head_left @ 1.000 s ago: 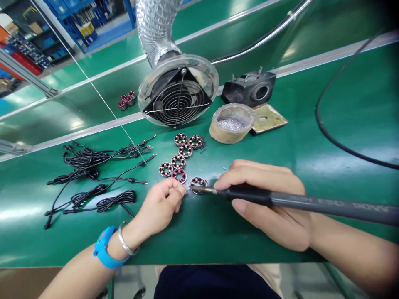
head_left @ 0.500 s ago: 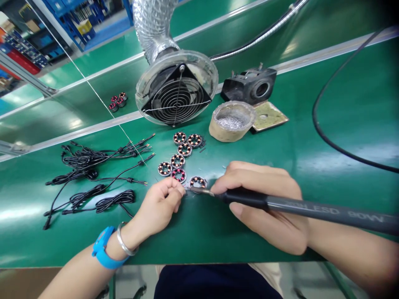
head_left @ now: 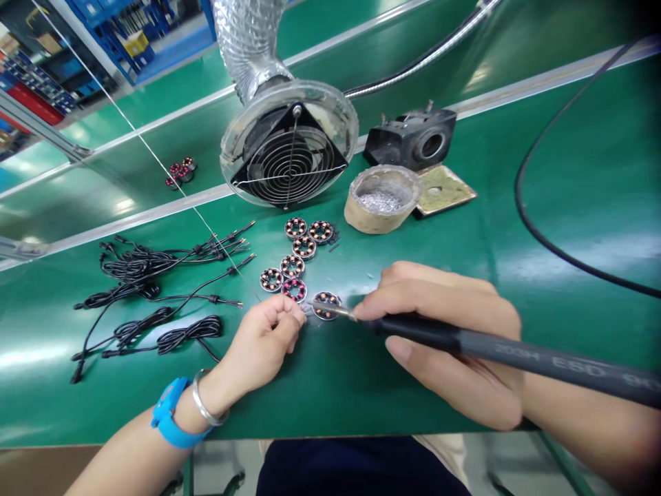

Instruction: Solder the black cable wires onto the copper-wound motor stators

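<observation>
Iron [head_left: 423, 332] over a ring [head_left: 328, 297], in from the counter's [head_left: 335, 403] near edge.
The right hand's grip [head_left: 454, 300] clasps the iron, its tip [head_left: 333, 310] across the ring. The left hand's grip [head_left: 268, 341] is pinched closed just beside; what it holds cannot be told. Beyond lie six more rings [head_left: 292, 259].

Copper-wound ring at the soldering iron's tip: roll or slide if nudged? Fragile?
The ring would probably slide, not roll, since it lies flat on the green tabletop. It may shift easily: it looks small, is open-centred, and no clamp shows. Its windings appear exposed, so a scrape from the soldering iron might damage them.
</observation>
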Available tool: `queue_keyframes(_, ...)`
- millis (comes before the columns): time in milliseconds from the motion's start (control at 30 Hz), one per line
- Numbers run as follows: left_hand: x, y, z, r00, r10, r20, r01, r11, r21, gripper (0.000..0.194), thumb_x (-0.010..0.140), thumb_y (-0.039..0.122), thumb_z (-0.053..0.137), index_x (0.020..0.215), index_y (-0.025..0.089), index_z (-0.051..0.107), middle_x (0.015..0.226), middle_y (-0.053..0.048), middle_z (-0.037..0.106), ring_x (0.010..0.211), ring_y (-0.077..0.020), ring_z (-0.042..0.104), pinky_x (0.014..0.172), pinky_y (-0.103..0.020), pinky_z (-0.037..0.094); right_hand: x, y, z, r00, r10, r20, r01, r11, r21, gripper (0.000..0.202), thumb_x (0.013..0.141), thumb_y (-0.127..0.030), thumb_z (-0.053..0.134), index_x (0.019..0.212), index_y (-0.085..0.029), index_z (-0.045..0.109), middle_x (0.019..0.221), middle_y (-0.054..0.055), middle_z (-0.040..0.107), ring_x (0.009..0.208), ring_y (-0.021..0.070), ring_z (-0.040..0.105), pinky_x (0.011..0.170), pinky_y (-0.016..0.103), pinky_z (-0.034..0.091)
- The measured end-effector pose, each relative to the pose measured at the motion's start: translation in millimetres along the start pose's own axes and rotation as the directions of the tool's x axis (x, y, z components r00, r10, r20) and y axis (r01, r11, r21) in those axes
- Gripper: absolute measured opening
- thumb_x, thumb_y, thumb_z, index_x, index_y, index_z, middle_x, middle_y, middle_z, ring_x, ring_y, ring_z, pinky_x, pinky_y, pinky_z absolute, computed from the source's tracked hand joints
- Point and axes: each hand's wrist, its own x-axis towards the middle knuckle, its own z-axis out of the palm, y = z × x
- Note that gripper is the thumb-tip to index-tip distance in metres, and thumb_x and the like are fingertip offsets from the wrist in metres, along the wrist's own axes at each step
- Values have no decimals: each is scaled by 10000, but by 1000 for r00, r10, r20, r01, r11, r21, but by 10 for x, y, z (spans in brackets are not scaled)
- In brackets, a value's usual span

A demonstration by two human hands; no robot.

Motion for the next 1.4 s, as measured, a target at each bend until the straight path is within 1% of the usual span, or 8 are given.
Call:
queue_keyframes(300,-8,32,-18,999,1,37,0,1000,-20,216,915,332,473,765,177,479,518,81,412,461,-59,284,457,-184,225,-3,88,118,992,-27,-125,11,991,-132,327,892,-140,556,1202,-239,583,733,-21,672,530,93,587,515,212,492)
queue_keyframes(533,-40,-11,-84,990,18,141,-19,1000,5,361,957,456,416,737,176,476,582,53,463,465,-63,282,471,-205,235,-29,284,376,985,-164,47,170,969,-177,252,869,-56,513,1043,-208,613,697,-21,648,561,83,571,554,189,461)
queue_keyframes(733,-123,123,-92,974,189,126,-222,917,333,232,979,335,396,827,193,498,724,17,560,654,-113,486,632,-234,362,-42,279,391,974,-218,54,225,948,-225,281,827,-22,491,1011,-209,593,616,-56,537,507,74,459,524,188,387)
queue_keyframes(833,-129,172,-93,969,202,143,-243,887,394,204,981,306,381,839,202,484,730,19,576,668,-123,503,648,-244,371,-39,214,372,977,-197,84,210,955,-207,287,811,-16,483,1009,-203,575,612,-64,508,488,66,438,506,173,378)
queue_keyframes(1033,-78,91,-109,976,130,174,-167,961,222,277,975,388,384,807,192,483,688,21,549,618,-112,455,614,-238,367,-86,233,407,975,-188,119,210,955,-212,313,826,-49,489,1076,-221,563,659,-53,533,500,75,471,516,180,404)
queue_keyframes(1200,-30,72,-56,971,-27,239,35,999,-30,387,878,542,499,737,182,477,540,60,457,453,-68,285,461,-218,231,-148,214,468,988,-132,74,147,954,-260,303,844,-60,471,1073,-236,559,703,-32,575,530,96,516,513,204,416)
queue_keyframes(1300,-19,86,-3,983,-56,177,83,985,-149,379,811,546,578,742,189,473,474,92,402,405,-53,212,421,-212,153,-118,170,474,996,-77,-34,66,968,-241,225,856,-54,501,998,-219,555,774,-15,649,626,92,606,596,188,475)
queue_keyframes(1400,-18,81,30,995,-39,91,52,988,-147,336,800,488,595,713,187,474,441,102,371,395,-48,214,415,-201,161,-67,183,399,998,-62,10,63,981,-183,220,843,-60,539,1000,-214,544,857,-6,692,690,80,651,647,165,509)
